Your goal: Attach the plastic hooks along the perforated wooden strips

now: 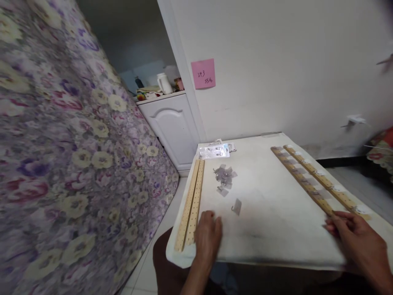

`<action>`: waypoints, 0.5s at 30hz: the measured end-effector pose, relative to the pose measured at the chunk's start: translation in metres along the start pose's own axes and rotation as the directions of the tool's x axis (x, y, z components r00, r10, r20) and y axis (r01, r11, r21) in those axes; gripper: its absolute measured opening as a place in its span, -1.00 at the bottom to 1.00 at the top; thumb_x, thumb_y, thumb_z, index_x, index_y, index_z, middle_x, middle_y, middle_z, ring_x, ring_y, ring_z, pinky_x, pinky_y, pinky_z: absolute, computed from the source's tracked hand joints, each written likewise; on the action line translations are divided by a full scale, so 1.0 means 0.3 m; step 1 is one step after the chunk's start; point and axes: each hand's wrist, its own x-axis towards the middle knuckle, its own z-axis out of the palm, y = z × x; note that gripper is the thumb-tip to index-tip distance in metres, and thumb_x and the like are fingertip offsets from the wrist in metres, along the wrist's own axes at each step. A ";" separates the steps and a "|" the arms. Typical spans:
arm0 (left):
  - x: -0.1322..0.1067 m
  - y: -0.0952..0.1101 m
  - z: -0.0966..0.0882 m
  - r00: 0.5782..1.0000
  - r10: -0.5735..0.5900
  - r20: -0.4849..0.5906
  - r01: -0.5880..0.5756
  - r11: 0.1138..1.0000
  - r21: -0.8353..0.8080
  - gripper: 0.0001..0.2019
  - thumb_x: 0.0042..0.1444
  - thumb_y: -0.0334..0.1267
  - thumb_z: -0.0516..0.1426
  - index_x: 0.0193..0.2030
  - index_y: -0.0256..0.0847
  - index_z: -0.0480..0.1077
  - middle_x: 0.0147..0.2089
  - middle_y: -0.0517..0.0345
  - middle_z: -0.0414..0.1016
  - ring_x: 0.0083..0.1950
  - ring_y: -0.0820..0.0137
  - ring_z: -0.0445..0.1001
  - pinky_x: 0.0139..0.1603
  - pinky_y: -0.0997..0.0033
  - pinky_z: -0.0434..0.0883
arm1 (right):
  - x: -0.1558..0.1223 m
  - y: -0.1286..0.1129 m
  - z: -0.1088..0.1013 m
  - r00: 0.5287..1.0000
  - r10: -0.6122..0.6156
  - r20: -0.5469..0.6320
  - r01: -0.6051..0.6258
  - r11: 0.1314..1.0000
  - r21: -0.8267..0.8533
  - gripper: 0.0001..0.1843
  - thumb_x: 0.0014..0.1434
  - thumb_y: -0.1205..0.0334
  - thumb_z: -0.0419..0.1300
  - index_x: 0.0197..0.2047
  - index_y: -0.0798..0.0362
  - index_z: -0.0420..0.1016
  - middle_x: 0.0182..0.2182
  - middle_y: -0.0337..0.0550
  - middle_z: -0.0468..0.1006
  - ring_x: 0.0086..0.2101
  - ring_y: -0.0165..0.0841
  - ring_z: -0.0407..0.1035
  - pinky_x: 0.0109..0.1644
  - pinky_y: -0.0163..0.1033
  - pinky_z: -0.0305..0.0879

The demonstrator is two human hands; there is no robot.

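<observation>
My right hand (357,237) pinches the near end of a perforated wooden strip (302,178) at the table's right side. Translucent squares with small hooks sit along that strip. Beside it lies a second strip (322,176) carrying round clear pieces. My left hand (208,235) rests on the table with fingers bent and thumb apart, nothing visible in it. Just left of it lie two bare perforated wooden strips (196,196), side by side. Between my hands is a single clear adhesive hook (237,206); farther back is a pile of similar hooks (224,176).
Clear packaging (214,151) lies at the far left of the white-covered table (270,233). A wall with a pink note (203,73) rises behind. To the left hangs a flowered curtain (92,164), near a white cabinet (173,127) with a jug (165,83) on top.
</observation>
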 end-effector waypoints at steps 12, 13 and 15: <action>-0.026 -0.168 -0.080 0.999 -0.009 -0.032 0.023 0.875 0.483 -0.80 0.11 -0.35 -0.03 -0.13 -0.18 0.31 -0.26 0.05 0.35 -0.19 0.21 0.43 -0.23 0.32 0.27 | -0.010 -0.011 -0.002 0.998 -0.026 0.064 0.026 1.000 0.006 -0.66 0.01 -0.04 0.10 -0.22 -0.01 0.38 -0.49 -0.09 0.60 -0.41 -0.16 0.52 -0.23 -0.11 0.34; -0.023 -0.161 -0.082 0.999 -0.017 -0.029 0.029 0.873 0.487 -0.80 0.10 -0.36 -0.03 -0.14 -0.19 0.31 -0.27 0.04 0.36 -0.19 0.20 0.44 -0.20 0.30 0.27 | -0.008 -0.007 -0.001 0.997 -0.035 0.068 0.033 0.999 0.033 -0.65 0.01 -0.05 0.10 -0.22 0.00 0.38 -0.49 -0.08 0.60 -0.44 -0.18 0.51 -0.26 -0.13 0.35; -0.023 -0.138 -0.083 0.999 -0.054 -0.001 0.048 0.890 0.454 -0.79 0.10 -0.35 -0.04 -0.13 -0.20 0.30 -0.27 0.03 0.37 -0.20 0.20 0.45 -0.22 0.30 0.28 | -0.005 0.005 0.003 0.997 -0.073 0.010 0.072 0.994 0.078 -0.63 -0.02 -0.07 0.12 -0.23 0.01 0.40 -0.52 -0.11 0.59 -0.48 -0.19 0.50 -0.32 -0.14 0.37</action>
